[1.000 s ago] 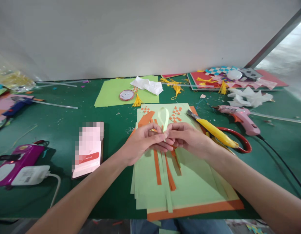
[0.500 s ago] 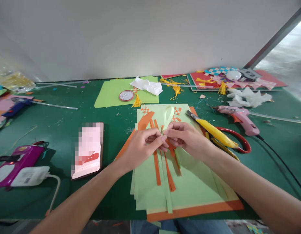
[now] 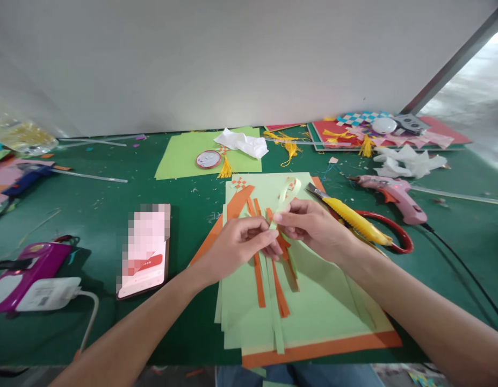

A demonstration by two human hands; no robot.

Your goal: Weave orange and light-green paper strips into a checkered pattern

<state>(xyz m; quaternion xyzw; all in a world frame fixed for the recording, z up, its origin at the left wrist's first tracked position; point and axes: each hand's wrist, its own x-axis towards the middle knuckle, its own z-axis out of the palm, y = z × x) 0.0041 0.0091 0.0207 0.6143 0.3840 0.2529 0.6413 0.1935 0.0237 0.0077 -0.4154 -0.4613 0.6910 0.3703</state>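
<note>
A narrow pale green paper strip (image 3: 283, 200) is pinched between my two hands, its upper end curled into a loop and its lower part hanging toward the table's front. My left hand (image 3: 249, 239) is closed on the strip from the left with thumb and fingers. My right hand (image 3: 307, 221) pinches it slightly higher, from the right. Under both hands lie pale green paper sheets (image 3: 325, 312) with several orange paper strips (image 3: 259, 279) scattered on them. Small orange-and-white woven pieces (image 3: 240, 183) rest near the sheets' top edge.
Right of the sheets lie a yellow utility knife (image 3: 355, 219), red-handled scissors (image 3: 405, 236) and a pink glue gun (image 3: 394, 194) with its cord. At left are a phone (image 3: 146, 258) and a purple power strip (image 3: 43, 269). Behind is white tissue (image 3: 243, 144) on green paper.
The strip's loop has tilted to the right and become smaller and rounder. My right hand has shifted slightly, and my fingertips have moved a little apart along the strip.
</note>
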